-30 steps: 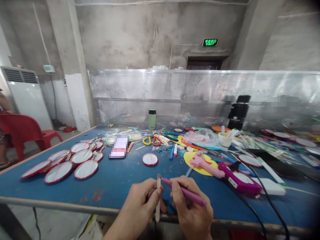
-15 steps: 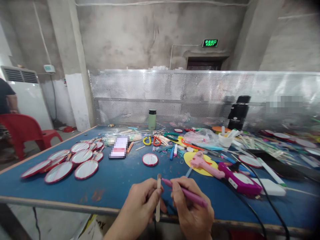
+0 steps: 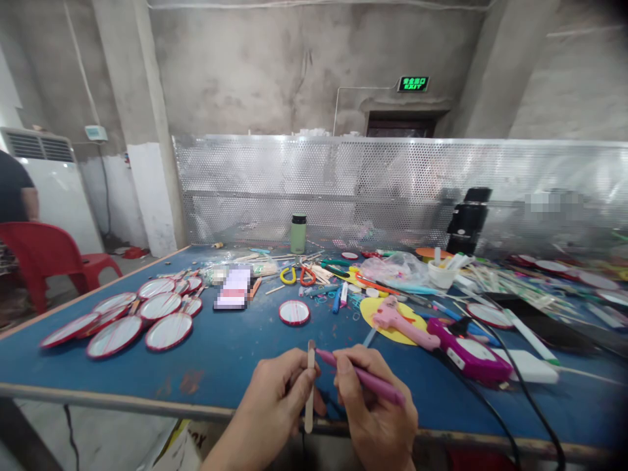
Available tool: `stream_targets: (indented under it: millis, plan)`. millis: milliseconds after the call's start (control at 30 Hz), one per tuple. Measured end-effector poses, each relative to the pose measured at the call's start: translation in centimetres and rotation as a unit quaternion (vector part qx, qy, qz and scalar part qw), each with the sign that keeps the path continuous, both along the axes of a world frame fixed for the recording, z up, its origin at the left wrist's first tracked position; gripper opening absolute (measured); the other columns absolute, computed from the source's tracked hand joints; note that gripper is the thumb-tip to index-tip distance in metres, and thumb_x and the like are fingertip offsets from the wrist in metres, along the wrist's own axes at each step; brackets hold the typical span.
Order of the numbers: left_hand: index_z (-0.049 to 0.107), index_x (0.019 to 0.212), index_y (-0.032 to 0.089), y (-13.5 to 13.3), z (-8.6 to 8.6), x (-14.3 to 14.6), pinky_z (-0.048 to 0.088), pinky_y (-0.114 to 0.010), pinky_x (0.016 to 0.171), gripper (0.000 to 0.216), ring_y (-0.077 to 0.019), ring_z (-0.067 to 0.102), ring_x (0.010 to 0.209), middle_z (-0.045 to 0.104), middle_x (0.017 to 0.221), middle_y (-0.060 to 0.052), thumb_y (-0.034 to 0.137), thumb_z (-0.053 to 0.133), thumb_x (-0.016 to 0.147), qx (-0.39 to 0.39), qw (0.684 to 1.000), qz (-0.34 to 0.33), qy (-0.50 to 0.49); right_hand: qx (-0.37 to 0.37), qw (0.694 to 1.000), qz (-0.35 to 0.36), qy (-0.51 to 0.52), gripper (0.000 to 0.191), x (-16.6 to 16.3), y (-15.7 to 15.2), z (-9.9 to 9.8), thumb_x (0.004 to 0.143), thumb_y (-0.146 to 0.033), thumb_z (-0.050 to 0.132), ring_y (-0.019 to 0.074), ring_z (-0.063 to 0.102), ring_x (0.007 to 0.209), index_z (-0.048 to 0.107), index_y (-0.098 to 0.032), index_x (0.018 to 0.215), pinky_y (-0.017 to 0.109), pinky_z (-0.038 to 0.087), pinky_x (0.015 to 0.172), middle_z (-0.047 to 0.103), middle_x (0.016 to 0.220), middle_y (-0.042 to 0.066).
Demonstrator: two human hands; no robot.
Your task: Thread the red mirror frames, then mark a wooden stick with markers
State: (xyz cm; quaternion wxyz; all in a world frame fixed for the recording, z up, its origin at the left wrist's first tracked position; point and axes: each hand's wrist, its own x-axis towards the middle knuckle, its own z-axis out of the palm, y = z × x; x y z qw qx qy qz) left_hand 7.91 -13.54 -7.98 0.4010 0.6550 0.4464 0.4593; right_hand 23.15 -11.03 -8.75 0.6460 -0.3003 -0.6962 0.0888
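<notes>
Currently listed: wooden stick (image 3: 310, 386), held upright over the near edge of the counter (image 3: 220, 360), pinched between the thumb and fingers of the left hand (image 3: 275, 399). Pink pen (image 3: 366, 379), just right of the stick, is gripped writing-fashion in the pinched fingers of the right hand (image 3: 375, 412), its tip set against the stick's upper part. Judged: marking in hand; the stick is best braced firmly low down and the tip pressed lightly, so the thin wood is not pushed aside. Beyond the stick: red-rimmed disc (image 3: 294, 313); beyond and to its right: pink glue gun (image 3: 400, 322).
</notes>
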Motion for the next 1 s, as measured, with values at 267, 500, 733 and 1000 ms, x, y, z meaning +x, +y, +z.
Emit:
stream_targets:
  millis: [267,500,733,1000]
  plan:
    - [0.061,0.084,0.017,-0.2,0.0,0.0,0.038,-0.019,0.044,0.039,-0.0091,0.046,0.044,0.066,0.067,-0.001,0.050,0.045,0.098,0.005,1.000,0.002,0.010,0.013,1.000,-0.015,-0.020,0.020,0.0,-0.3,0.8,0.094,-0.021,0.057,0.0106,0.056,0.043,0.069,-0.023,0.079,0.019,0.047,0.044,0.060,0.058,-0.004]
    - [0.060,0.080,0.018,0.0,0.1,0.1,0.037,-0.019,0.044,0.040,-0.0092,0.045,0.043,0.065,0.066,-0.001,0.051,0.046,0.098,0.009,1.000,0.004,0.005,0.033,0.999,-0.007,-0.023,0.020,-0.1,-0.4,1.1,0.094,-0.020,0.057,0.0121,0.060,0.050,0.070,-0.023,0.079,0.020,0.055,0.058,0.063,0.060,-0.003]
    - [0.062,0.087,0.018,0.0,0.0,0.0,0.038,-0.019,0.045,0.038,-0.0092,0.046,0.044,0.068,0.068,-0.001,0.050,0.045,0.099,0.004,1.000,-0.010,-0.003,-0.003,1.000,-0.006,0.005,0.019,-0.1,-0.3,0.6,0.095,-0.023,0.057,0.0099,0.051,0.039,0.071,-0.024,0.081,0.020,0.048,0.046,0.060,0.058,-0.004]
    - [0.060,0.080,0.018,-0.2,0.1,0.1,0.038,-0.020,0.044,0.039,-0.0097,0.046,0.043,0.067,0.066,-0.002,0.050,0.046,0.098,0.009,1.000,0.010,0.012,0.031,0.999,0.003,-0.009,0.018,-0.1,-0.4,1.2,0.093,-0.017,0.058,0.0105,0.060,0.051,0.070,-0.025,0.082,0.018,0.053,0.058,0.062,0.062,-0.005]
